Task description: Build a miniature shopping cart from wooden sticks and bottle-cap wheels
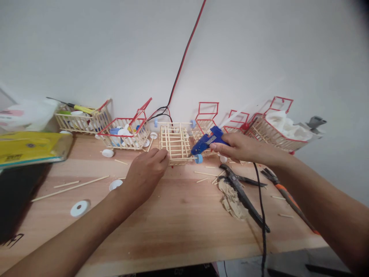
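A small cart of wooden sticks (pixel 174 140) lies with its slatted grid facing up, in the middle near the wall. Blue bottle-cap wheels sit on its stick axles, one blue cap (pixel 198 159) at the near right corner. My right hand (pixel 238 146) is wrapped round a blue glue gun (pixel 209 139), whose nozzle points at the near axle beside that cap. At the cart's near left corner is my left hand (pixel 152 165), fingers closed in a pinch; what lies between the fingertips is hidden, though it seems to be the near axle's left end.
Stick carts with red handles line the wall, including one full of caps (pixel 123 134) and one holding white tissue (pixel 285 127). Black-handled pliers (pixel 242 196), orange-handled pliers (pixel 291 200) and crumpled paper (pixel 232 200) lie right. Left are loose sticks, white caps (pixel 80 208) and a yellow pack (pixel 31 148).
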The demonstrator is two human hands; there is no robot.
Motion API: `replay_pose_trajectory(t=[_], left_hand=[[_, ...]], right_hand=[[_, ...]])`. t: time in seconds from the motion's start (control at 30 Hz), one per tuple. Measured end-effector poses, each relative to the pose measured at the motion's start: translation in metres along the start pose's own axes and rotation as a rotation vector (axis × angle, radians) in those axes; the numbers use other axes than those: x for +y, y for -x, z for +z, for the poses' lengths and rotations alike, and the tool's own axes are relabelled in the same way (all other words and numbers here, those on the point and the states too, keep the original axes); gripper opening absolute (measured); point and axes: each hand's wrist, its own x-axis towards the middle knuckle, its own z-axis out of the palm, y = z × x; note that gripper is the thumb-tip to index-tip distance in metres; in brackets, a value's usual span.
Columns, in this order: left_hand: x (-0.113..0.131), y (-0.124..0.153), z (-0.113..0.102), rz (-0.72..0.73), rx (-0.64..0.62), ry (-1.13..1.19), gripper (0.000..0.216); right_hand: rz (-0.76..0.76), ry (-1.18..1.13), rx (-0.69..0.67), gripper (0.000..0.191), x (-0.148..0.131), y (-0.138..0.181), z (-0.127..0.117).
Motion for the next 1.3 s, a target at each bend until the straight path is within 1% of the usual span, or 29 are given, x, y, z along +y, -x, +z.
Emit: replay_pose_trajectory(t=[0.13, 0.4, 0.53, 0.7, 0.87, 1.03, 1.17, 1.3], left_hand=[[0.0, -0.001, 0.0, -0.03, -0.029, 0.037, 0.021], [-0.005, -0.001, 0.0, -0.045, -0.033, 0.128, 0.017], [-0.006, -0.002, 0.0, -0.025, -0.009, 0.126, 0.017], [-0.005, -0.005, -0.001, -0.07, 0.003, 0.129, 0.018], [-0.004, -0.006, -0.002, -0.06, 0.003, 0.125, 0.018], [-0.003, -0.006, -0.004, -0.072, 0.0, 0.16, 0.018], [-0.004, -0.006, -0.002, -0.088, 0.017, 0.174, 0.017], [-0.005, -0.006, 0.001, -0.087, 0.042, 0.181, 0.017]], right_hand=[[0.004, -0.011, 0.035, 0.058, -0.006, 0.003, 0.002], [-0.098, -0.043, 0.108, 0.053, -0.019, -0.013, 0.02], [-0.109, -0.071, 0.087, 0.054, -0.022, -0.019, 0.023], [-0.099, -0.082, 0.073, 0.053, -0.022, -0.023, 0.026], [-0.115, -0.08, 0.074, 0.051, -0.021, -0.024, 0.026], [-0.078, -0.099, 0.071, 0.054, -0.026, -0.025, 0.027], [-0.087, -0.113, 0.064, 0.056, -0.029, -0.025, 0.027], [-0.101, -0.109, 0.066, 0.054, -0.027, -0.027, 0.029]])
